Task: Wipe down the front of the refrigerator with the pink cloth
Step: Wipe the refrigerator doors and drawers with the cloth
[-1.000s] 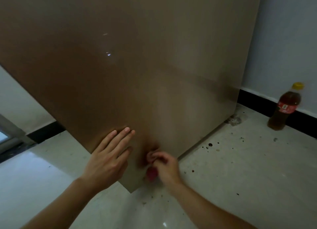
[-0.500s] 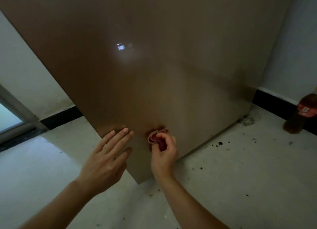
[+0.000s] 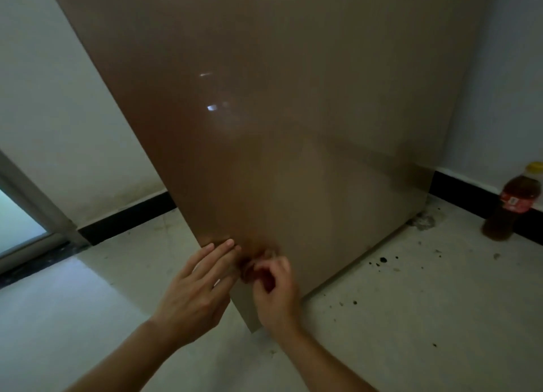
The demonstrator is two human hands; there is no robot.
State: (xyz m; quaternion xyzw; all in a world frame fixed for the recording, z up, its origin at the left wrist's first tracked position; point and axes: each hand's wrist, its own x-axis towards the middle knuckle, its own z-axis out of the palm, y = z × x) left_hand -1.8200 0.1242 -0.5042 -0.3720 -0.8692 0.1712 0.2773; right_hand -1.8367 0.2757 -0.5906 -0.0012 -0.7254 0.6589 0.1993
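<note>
The refrigerator's glossy brown front (image 3: 264, 112) fills most of the head view, tilted, with its lower left corner near my hands. My left hand (image 3: 195, 294) lies flat with straight fingers touching the door's lower left edge. Just to its right, my right hand (image 3: 276, 289) grips a bunched pink cloth (image 3: 249, 269) and holds it against the door near the bottom. Most of the cloth is hidden inside my fingers.
A brown drink bottle (image 3: 512, 206) with a red label and yellow cap stands on the floor at the right wall. Dark specks and a stain (image 3: 424, 221) mark the pale floor (image 3: 411, 318) by the fridge's right corner. A window frame (image 3: 26, 224) sits low left.
My right hand with the cloth has moved up from the door's bottom corner and then left, close to my left hand. My left hand stays pressed on the door. The view has shifted.
</note>
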